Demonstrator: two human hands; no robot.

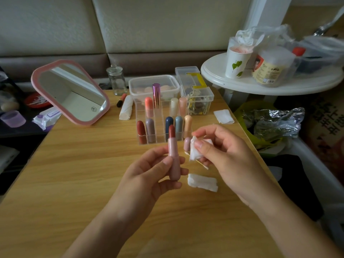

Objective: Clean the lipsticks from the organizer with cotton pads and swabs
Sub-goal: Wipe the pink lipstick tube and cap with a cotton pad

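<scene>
Bench, wooden: organizer at rear centre, partly filled. Left hand, fingers curled round the lipstick, which is held above the bench in front of the organizer, long axis vertical, red bullet exposed at top. Right hand, just right of it, fingers pinching pad, cap and swab; the pad sits level with the barrel, so wiping the bullet likely needs a short move left and up.
</scene>
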